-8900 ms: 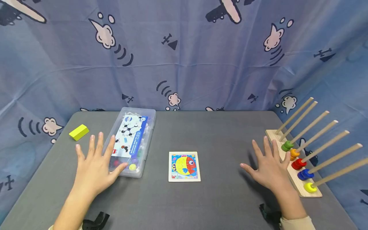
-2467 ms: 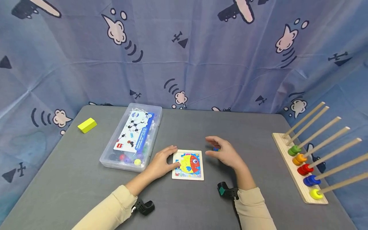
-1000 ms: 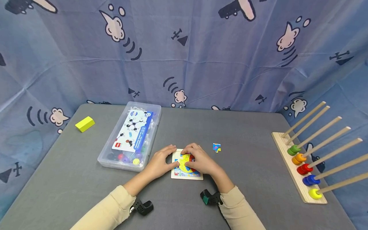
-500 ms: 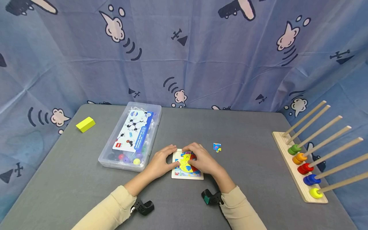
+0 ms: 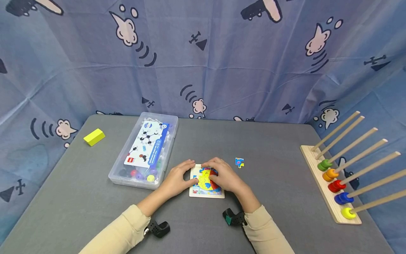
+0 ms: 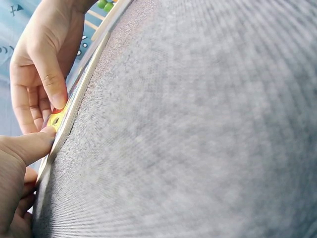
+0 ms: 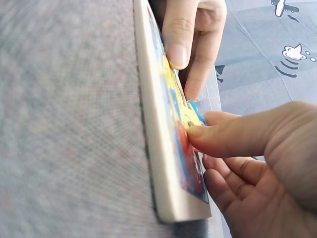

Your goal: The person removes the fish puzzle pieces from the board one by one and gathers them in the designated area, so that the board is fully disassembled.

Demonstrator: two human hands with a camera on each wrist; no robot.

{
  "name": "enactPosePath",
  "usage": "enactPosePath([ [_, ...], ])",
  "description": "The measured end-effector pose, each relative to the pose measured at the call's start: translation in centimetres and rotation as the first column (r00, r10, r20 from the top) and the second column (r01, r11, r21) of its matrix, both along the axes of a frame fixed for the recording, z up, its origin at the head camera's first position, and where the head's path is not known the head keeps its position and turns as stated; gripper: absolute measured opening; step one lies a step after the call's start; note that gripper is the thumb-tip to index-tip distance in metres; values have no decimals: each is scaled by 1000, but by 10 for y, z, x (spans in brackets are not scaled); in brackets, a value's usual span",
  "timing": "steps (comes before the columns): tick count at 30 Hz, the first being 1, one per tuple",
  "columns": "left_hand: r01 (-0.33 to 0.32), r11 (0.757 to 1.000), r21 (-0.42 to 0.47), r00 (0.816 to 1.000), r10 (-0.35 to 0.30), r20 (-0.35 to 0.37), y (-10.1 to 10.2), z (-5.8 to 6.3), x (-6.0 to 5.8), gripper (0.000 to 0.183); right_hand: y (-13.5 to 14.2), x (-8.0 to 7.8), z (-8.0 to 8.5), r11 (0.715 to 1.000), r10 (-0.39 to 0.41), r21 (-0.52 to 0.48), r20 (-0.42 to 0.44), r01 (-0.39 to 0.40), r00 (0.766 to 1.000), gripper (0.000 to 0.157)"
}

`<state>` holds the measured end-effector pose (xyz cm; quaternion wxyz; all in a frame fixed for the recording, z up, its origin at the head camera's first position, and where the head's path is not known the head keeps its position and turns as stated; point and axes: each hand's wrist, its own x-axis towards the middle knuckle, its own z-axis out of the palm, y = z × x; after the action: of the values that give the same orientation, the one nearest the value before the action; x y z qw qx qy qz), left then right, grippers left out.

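1. The wooden-framed fish puzzle point(image 5: 207, 197) is laid flat on the grey table point(image 5: 272, 151), between the two hands.
2. Its left side is gripped by the left hand point(image 5: 178, 180): the thumb is set on the picture, and the fingers are bent at the far edge.
3. By the right hand point(image 5: 223, 175), thumb and fingers nearly closed, a raised piece point(image 7: 196, 110) appears to be pinched, tilted up out of the picture, though its outline is largely hidden by the fingers.
4. A loose blue-and-yellow piece point(image 5: 239, 162) is seen on the table, just beyond the right hand and apart from the frame.
5. To the left, a clear plastic box point(image 5: 165, 155) with a printed label is placed, and farther left a yellow block point(image 5: 94, 137).
6. At the far right, a peg board point(image 5: 326, 192) is seen, with coloured rings threaded on five of its sticks.
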<state>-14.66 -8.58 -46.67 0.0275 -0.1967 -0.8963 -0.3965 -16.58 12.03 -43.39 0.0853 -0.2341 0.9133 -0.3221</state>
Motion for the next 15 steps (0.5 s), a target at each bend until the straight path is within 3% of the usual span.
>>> enactPosePath([
  [15,1,1000,-8,1000,-1,18,0,-1,1,59,6,-3,0,1000,1,-8,-31,-1,1000,34],
])
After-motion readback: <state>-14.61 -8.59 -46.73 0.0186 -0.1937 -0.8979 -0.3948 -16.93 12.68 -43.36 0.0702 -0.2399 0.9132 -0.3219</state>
